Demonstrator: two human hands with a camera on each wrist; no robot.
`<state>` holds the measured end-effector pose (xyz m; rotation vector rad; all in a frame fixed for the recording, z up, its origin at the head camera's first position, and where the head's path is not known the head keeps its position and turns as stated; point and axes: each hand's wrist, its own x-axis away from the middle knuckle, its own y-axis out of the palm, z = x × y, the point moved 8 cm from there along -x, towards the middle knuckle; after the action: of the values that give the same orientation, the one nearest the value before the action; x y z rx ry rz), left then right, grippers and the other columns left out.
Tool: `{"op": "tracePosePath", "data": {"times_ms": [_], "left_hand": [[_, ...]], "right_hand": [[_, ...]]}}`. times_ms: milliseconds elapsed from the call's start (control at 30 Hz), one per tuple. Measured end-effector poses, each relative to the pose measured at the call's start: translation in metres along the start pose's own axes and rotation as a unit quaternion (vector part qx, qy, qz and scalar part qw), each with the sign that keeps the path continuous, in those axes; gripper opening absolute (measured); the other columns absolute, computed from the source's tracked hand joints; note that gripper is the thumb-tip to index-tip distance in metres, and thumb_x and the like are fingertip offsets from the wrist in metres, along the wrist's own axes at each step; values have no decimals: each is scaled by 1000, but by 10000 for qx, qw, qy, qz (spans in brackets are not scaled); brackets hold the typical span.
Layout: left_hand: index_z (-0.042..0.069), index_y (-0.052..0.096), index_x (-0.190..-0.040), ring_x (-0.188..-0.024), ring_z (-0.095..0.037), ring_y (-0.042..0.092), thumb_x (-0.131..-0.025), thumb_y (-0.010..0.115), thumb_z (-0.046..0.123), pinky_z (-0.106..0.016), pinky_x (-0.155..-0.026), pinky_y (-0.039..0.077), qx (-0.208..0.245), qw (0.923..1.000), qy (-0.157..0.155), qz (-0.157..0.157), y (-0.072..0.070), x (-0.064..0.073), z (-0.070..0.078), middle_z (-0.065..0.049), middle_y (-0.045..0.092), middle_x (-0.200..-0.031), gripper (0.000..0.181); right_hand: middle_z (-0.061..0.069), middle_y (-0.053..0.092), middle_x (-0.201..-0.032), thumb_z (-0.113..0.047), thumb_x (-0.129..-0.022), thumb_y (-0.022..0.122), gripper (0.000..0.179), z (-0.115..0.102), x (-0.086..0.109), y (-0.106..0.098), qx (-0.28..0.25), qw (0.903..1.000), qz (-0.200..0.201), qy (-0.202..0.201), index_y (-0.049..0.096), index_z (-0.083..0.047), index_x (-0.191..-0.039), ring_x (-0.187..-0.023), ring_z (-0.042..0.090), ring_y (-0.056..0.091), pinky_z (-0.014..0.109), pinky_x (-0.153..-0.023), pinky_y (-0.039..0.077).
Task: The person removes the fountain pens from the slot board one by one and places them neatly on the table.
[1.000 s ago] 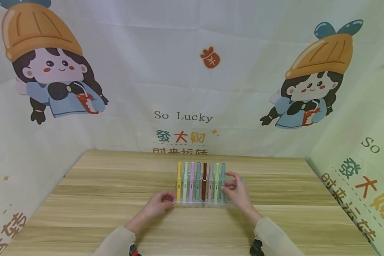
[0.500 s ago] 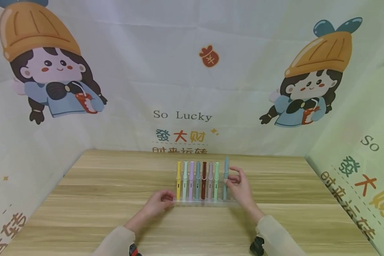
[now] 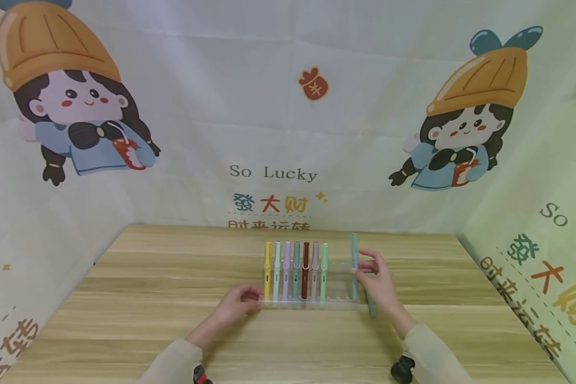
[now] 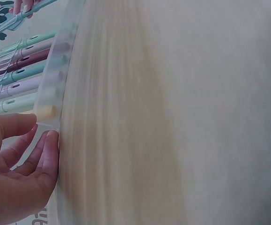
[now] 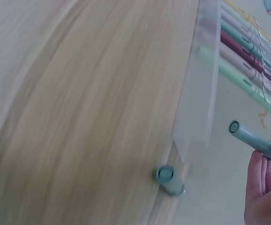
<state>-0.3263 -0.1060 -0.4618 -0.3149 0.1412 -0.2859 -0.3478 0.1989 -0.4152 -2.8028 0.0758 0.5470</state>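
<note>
Your right hand (image 3: 379, 281) pinches a blue pen (image 3: 354, 250) between thumb and fingers, its lower end free beside the clear rack (image 3: 312, 305), whose left end your left hand (image 3: 241, 304) grips. Steady the rack and hold the pen straight; a tilt could catch the second pen (image 3: 372, 305) on the tabletop (image 3: 173, 282), just beside your right fingers.

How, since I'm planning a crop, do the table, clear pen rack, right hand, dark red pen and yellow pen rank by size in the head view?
1. Table
2. Clear pen rack
3. Right hand
4. Dark red pen and yellow pen: too alike to rank
</note>
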Motion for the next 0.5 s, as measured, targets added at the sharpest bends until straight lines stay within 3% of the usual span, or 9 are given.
{"op": "tracePosePath", "data": {"times_ms": [133, 233, 500], "left_hand": [[-12, 53, -97, -79, -24, 55, -79, 57, -6, -31, -63, 49, 1, 10000, 34, -34, 1, 0, 1, -13, 57, -87, 20], [-13, 53, -97, -78, -23, 55, -79, 57, -5, -32, -63, 49, 38, 9999, 69, -68, 1, 0, 3, -14, 57, -87, 20], [-13, 52, -97, -76, -21, 54, -79, 57, -5, -32, -63, 48, 20, 10000, 30, -40, 0, 1, 3, -13, 57, -87, 20]], "right_hand": [[10, 58, -88, -9, -79, 63, 43, 7, 1, -15, -26, 10000, 76, -33, 46, -8, -119, -78, 16, 54, 24, -59, 48], [14, 56, -88, -4, -78, 61, 44, -1, 4, -25, 55, 9993, 167, 324, 44, -2, -118, -75, 16, 55, 26, -61, 50], [23, 52, -97, 0, -81, 59, 47, 7, 8, -39, 466, 9928, -292, 1065, 39, 4, -123, -77, 22, 56, 35, -65, 51]]}}
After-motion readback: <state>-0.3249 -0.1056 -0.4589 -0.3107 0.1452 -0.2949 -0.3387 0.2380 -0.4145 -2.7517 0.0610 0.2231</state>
